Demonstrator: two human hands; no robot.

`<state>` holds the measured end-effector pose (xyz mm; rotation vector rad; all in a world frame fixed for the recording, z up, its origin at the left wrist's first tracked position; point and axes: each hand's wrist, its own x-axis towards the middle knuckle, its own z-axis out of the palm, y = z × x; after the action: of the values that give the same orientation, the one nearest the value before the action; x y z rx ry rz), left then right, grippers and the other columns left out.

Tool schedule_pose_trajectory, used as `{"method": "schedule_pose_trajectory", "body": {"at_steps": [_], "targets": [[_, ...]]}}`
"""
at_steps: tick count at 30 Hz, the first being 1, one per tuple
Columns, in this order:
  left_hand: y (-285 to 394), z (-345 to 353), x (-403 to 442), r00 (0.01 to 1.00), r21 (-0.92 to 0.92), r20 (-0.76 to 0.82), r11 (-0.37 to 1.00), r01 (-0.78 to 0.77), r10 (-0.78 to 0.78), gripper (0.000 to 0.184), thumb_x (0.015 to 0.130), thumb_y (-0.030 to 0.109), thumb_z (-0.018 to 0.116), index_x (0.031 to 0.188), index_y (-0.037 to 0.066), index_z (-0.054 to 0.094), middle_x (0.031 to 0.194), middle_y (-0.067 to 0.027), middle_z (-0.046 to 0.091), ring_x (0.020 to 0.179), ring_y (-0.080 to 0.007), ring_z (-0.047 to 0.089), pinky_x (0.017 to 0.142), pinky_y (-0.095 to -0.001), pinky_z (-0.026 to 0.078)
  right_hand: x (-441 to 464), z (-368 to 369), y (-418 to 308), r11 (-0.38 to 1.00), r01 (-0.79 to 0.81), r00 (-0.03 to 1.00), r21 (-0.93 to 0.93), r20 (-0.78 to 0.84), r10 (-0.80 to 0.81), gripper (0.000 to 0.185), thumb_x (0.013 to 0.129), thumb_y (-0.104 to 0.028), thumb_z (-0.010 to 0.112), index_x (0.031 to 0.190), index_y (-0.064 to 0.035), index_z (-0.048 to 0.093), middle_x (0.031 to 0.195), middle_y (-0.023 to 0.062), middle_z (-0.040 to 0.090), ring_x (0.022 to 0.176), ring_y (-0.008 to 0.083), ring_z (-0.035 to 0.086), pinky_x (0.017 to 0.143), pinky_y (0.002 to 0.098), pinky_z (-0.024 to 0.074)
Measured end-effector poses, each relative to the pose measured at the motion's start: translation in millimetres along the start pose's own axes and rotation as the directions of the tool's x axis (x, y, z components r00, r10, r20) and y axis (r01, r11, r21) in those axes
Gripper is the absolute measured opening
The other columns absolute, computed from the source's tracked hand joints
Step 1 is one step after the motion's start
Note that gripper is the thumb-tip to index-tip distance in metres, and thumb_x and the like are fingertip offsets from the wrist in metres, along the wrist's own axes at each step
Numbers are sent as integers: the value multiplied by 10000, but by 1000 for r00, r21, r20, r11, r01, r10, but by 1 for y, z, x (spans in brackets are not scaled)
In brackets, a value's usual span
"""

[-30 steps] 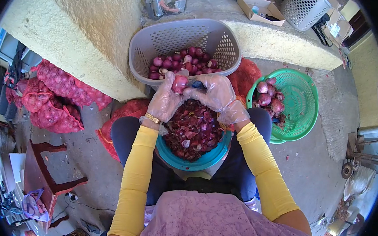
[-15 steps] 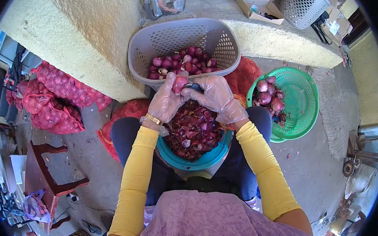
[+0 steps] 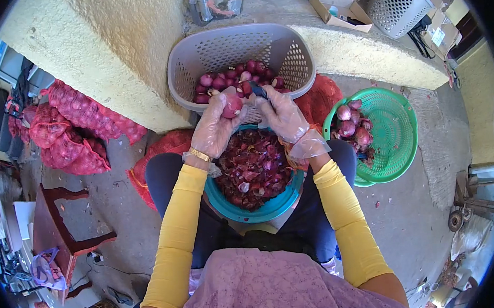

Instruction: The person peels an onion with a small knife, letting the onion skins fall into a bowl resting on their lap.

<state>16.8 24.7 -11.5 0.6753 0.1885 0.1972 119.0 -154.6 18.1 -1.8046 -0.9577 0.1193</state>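
My left hand (image 3: 213,128), in a clear plastic glove, is closed round a red onion (image 3: 232,106). To its right, my right hand (image 3: 281,116), also gloved, grips a small dark tool (image 3: 258,89), whose shape is partly hidden by the fingers. Both hands are over the near edge of a grey perforated basket (image 3: 178,81) with purple onions (image 3: 246,75) in it. Below them, between my knees, a teal basin (image 3: 251,215) holds loose red onion skins (image 3: 251,173).
A green strainer basket (image 3: 397,132) with unpeeled onions (image 3: 346,128) stands at the right. Red net sacks (image 3: 62,132) of onions lie at the left, near a brown wooden table (image 3: 57,224). Behind the grey basket runs a low ledge (image 3: 366,60).
My right hand has moved away from the onion, opening a gap between the hands, and the dark tool now shows more. The onion in my left hand has shifted slightly.
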Motion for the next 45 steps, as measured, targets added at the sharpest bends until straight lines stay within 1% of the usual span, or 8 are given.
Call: {"method": "schedule_pose_trajectory", "body": {"at_steps": [12,20,25,30,32,36,38,45], "targets": [[9,4,1,994,-132,111,991,0,15,466,1065,296,612,1421,33,465,1303,-95,576,1253,-233,556,1127,-474,468,-3,4,4,987,77,997,-138,1,-78,199,980,-110,620,1158,-23,621,895,246,690,872,468,675,754,523,524],[15,15,-4,987,120,91,982,-144,133,540,965,23,673,1459,2,456,1383,-91,545,1300,-222,554,1164,-407,438,1,0,1,994,108,994,4,-13,-108,155,971,-91,648,1104,-12,651,935,238,708,899,431,702,775,499,535],[18,19,-6,979,280,125,941,-192,163,677,862,-108,697,1476,45,456,1410,-82,532,1320,-220,547,1135,-377,462,1,-8,-17,995,-89,994,-52,52,92,279,953,-298,728,1005,-28,681,801,235,693,764,435,698,681,499,534],[11,16,-3,977,381,148,903,-200,155,727,804,-137,742,1450,69,479,1427,-85,519,1340,-218,531,1127,-374,462,-1,-9,-15,990,-24,997,-139,76,35,380,911,-403,766,963,-34,691,756,226,686,726,434,690,653,497,530],[6,21,-2,895,502,328,747,-436,302,728,792,-117,784,1431,58,483,1420,-90,520,1362,-220,514,1136,-379,451,-1,-8,-13,989,-14,997,-149,69,24,397,900,-423,775,945,-36,699,754,223,688,719,432,690,654,495,533],[3,15,-2,832,607,421,569,-555,362,740,800,-74,816,1441,49,468,1443,-116,518,1389,-240,497,1158,-388,425,-1,-9,-11,977,-35,998,-212,44,45,469,825,-494,823,904,-44,718,764,216,700,714,421,695,664,492,541],[6,15,-3,774,738,509,271,-618,378,682,893,108,808,1454,14,433,1460,-138,506,1362,-255,496,1182,-401,382,-1,-8,-10,974,-22,999,-225,43,33,488,801,-508,837,896,-44,721,771,215,704,719,417,697,667,491,542],[4,6,-1,793,745,503,294,-599,343,702,902,129,806,1472,6,415,1497,-152,489,1369,-258,499,1178,-401,389,0,-8,-14,982,-26,995,-189,87,44,450,777,-466,862,898,-55,729,774,190,709,729,406,700,669,481,545]]}}
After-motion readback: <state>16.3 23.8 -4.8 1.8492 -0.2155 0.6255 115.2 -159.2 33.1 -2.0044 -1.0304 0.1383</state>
